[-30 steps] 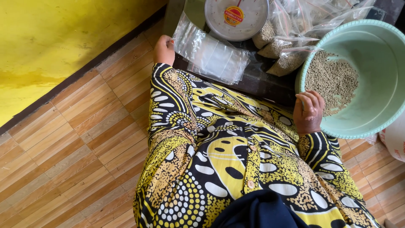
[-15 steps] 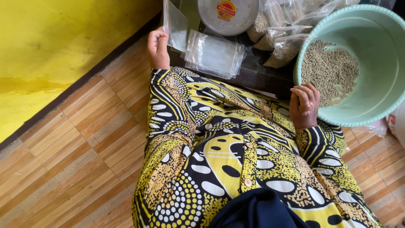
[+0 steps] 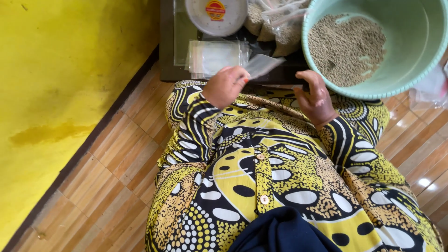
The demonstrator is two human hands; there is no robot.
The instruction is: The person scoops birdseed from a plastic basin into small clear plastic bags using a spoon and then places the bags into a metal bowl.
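Pinching one clear bag (image 3: 261, 65) in my left hand (image 3: 225, 86), just below the stack (image 3: 214, 57), I kept my right hand (image 3: 313, 95) empty and slack beside the basin (image 3: 422, 74) of grain (image 3: 347, 49); spreading the bag's mouth wide seemed wisest.

Single head view, steep downward, close over lap.

Left hand (image 3: 226, 86) pinches a clear bag (image 3: 262, 65) by its corner, just below the bag stack (image 3: 215, 57). Right hand (image 3: 315, 97), fingers half curled, sits beside the stack to the right, under the rim of the green basin (image 3: 420, 56) w/ grain (image 3: 346, 46). Scale (image 3: 215, 15) above the stack; filled bags (image 3: 275, 23) to its upper right.
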